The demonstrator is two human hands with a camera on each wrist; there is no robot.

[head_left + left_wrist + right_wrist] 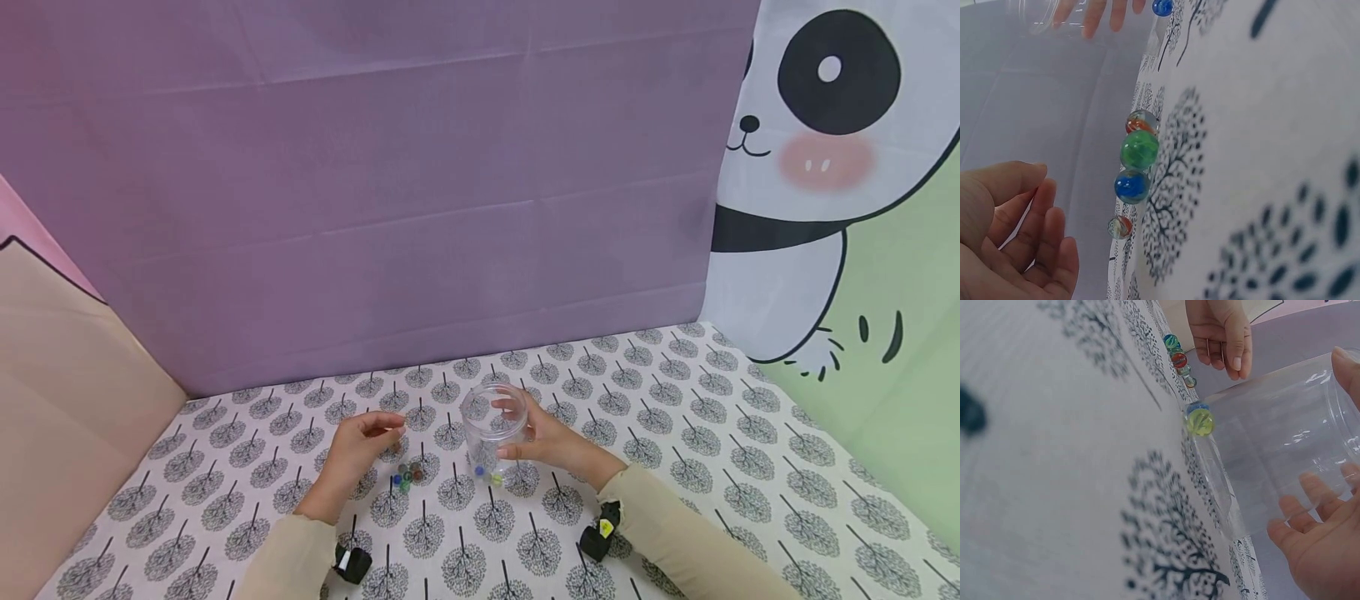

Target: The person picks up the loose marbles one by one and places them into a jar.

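Note:
A clear plastic jar (480, 429) stands upright on the patterned cloth. My right hand (551, 440) holds it from the right, with the thumb and fingers spread round its wall. Low at the jar's base are a yellow-green marble (1200, 422) and a blue marble (479, 472), seen through the clear plastic in the right wrist view. My left hand (358, 442) hovers over the cloth with fingers loosely bent and nothing visible between them. Below and right of it lies a small cluster of marbles, including a green marble (1140, 150), a blue marble (1132, 186) and reddish swirled ones (1120, 227).
White cloth (540, 546) printed with grey trees covers the table. A purple curtain (420, 208) rises behind it, with a beige panel (67, 400) at the left and a panda-printed panel (847, 275) at the right. Black straps with small devices (600, 532) sit on both wrists.

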